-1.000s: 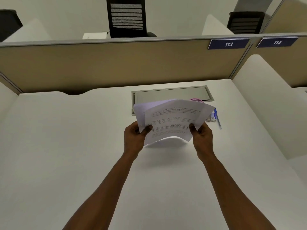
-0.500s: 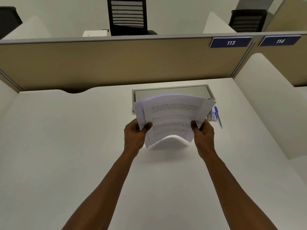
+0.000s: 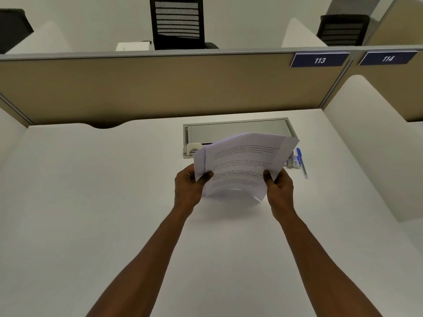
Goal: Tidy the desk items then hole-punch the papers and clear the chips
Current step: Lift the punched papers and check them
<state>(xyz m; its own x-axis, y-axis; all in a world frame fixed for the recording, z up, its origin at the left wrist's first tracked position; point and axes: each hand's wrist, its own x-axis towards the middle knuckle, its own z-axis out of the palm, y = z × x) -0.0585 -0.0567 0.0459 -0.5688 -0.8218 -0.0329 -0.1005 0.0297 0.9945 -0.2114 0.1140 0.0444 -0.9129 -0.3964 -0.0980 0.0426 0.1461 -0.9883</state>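
Left hand [image 3: 187, 187] and right hand [image 3: 280, 187] gripping opposite side edges of printed paper stack [image 3: 240, 165], lifted off surface [image 3: 91, 202], bowed. Likely squaring sheets for punching. Hole punch [image 3: 191, 149] just behind stack's left corner; blue pen [image 3: 301, 162] right of stack.

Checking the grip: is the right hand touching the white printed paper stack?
Touching. Head view shows the right hand pinching the white printed paper stack.
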